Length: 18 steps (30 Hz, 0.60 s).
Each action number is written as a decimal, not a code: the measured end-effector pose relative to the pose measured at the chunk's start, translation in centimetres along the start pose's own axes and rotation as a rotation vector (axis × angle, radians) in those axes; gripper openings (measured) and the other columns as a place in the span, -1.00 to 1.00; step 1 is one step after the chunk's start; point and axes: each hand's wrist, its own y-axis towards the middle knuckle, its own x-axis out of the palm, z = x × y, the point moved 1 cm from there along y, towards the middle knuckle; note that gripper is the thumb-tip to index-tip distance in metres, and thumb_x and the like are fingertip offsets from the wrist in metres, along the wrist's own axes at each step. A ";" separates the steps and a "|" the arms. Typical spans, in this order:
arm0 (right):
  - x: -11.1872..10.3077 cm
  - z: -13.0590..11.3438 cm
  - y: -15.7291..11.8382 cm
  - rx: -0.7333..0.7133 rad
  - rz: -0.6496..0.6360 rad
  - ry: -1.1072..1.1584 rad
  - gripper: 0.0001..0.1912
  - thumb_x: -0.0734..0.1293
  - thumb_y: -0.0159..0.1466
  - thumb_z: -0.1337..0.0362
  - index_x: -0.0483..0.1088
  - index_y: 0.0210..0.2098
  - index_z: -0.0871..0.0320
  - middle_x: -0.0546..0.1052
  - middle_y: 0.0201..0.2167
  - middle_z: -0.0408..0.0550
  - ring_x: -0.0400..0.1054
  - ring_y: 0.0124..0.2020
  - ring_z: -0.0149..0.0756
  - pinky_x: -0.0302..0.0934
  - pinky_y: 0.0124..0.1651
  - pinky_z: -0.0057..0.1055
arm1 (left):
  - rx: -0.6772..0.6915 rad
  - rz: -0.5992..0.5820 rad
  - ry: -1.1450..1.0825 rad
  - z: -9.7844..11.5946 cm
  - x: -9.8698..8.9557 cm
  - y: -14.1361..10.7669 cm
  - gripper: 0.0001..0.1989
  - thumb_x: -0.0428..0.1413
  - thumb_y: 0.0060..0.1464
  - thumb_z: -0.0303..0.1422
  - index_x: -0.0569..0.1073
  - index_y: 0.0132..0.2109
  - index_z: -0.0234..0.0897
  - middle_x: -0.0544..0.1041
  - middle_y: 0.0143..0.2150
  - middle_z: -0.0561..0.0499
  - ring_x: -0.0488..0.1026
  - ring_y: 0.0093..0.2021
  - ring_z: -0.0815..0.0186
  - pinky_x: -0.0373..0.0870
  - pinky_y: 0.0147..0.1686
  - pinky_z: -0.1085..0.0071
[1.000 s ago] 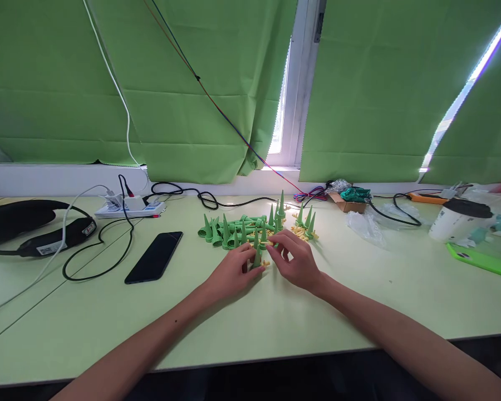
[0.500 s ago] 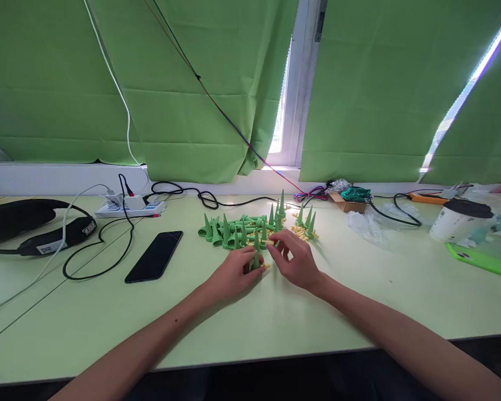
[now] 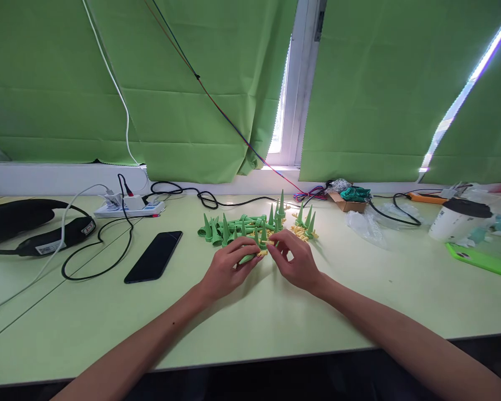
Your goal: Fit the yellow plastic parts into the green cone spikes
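My left hand (image 3: 225, 272) is closed on a green plastic cone (image 3: 246, 259), which lies tilted on its side between the fingers. A small yellow piece (image 3: 262, 253) shows at the cone's right end, by my left fingertips. Close on the right, my right hand (image 3: 297, 260) pinches a small pale-yellow piece (image 3: 269, 242) between thumb and fingers. Just beyond both hands lies a pile of green cones (image 3: 225, 229), some upright and some on their sides. Small yellow pieces (image 3: 300, 231) are scattered among and beside them.
A black phone (image 3: 153, 257) lies left of my hands, with a power strip (image 3: 129, 208) and black headphones (image 3: 62, 236) farther left. To the right are a plastic bag (image 3: 367, 228), a small cardboard box (image 3: 347, 203), a lidded cup (image 3: 460, 220) and a green phone case (image 3: 484, 260).
The cone in my left hand has tipped from upright to lying sideways, bringing the yellow piece at its end into view. My right hand has stayed nearly in place.
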 end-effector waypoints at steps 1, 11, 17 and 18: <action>0.0 0.0 0.0 -0.004 0.001 0.004 -0.95 0.27 0.36 0.38 0.33 -0.18 0.13 0.40 -0.39 -0.10 0.25 -0.51 -0.44 0.22 -0.49 -0.48 | 0.002 0.010 0.000 0.0 0.0 0.0 -0.87 0.17 0.17 -0.53 0.49 -0.14 -0.26 0.52 -0.19 -0.06 0.50 -0.25 0.36 0.47 -0.33 0.49; -0.1 -0.2 0.1 -0.023 0.004 0.023 -0.93 0.25 0.35 0.39 0.35 -0.20 0.12 0.37 -0.45 -0.12 0.23 -0.51 -0.41 0.20 -0.48 -0.46 | -0.079 0.034 -0.076 -0.2 0.0 -0.2 -0.88 0.17 0.17 -0.52 0.52 -0.15 -0.27 0.50 -0.20 -0.08 0.47 -0.27 0.36 0.43 -0.51 0.55; -0.1 -0.3 0.2 -0.025 -0.014 0.023 -0.94 0.24 0.35 0.38 0.33 -0.24 0.12 0.34 -0.47 -0.14 0.20 -0.53 -0.42 0.18 -0.48 -0.45 | -0.077 0.049 -0.061 -0.2 0.0 -0.1 -0.86 0.16 0.18 -0.52 0.53 -0.13 -0.25 0.52 -0.18 -0.08 0.48 -0.24 0.34 0.45 -0.46 0.52; -0.1 -0.4 0.2 -0.023 -0.018 0.021 -0.94 0.24 0.35 0.38 0.33 -0.25 0.12 0.34 -0.47 -0.14 0.19 -0.53 -0.42 0.17 -0.48 -0.44 | -0.079 0.054 -0.059 -0.2 0.1 -0.1 -0.86 0.16 0.18 -0.52 0.53 -0.13 -0.25 0.53 -0.17 -0.08 0.49 -0.22 0.33 0.46 -0.45 0.51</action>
